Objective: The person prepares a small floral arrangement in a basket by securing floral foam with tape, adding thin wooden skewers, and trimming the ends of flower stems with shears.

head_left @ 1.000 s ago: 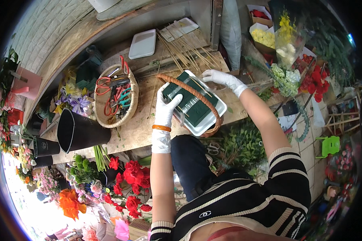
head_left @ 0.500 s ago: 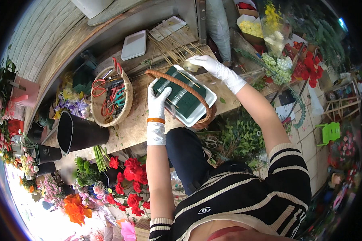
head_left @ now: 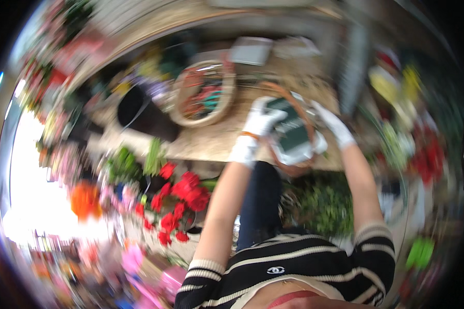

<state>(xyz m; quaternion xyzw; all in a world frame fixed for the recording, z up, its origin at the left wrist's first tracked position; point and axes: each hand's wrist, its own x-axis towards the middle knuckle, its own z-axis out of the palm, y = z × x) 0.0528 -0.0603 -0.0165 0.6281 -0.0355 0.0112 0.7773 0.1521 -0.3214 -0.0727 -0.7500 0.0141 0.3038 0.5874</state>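
The whole view is smeared by motion. My left hand (head_left: pixel 263 118), in a white glove with an orange band at the wrist, grips the near-left side of a dark green floral foam block (head_left: pixel 293 133), thumb lying over its top. Shiny pale strips cross the foam. A white tray (head_left: pixel 298 155) shows under it, and an orange-brown wicker basket handle (head_left: pixel 301 110) arches over both. On the far right side, my gloved right hand (head_left: pixel 331 119) has its fingers closed around a blurred roll of tape (head_left: pixel 310 110), close to the handle.
Left of the basket, a round wicker basket (head_left: pixel 196 122) holds scissors and pliers. A black bucket (head_left: pixel 148 119) leans beside it. White trays (head_left: pixel 251 50) lie at the back. Red roses (head_left: pixel 188 189) stand in front, green foliage (head_left: pixel 329 201) below the table edge.
The view has swung, so the table things sit farther right in it. My right hand has come from the far end of the foam to its right side. My left hand keeps its hold.
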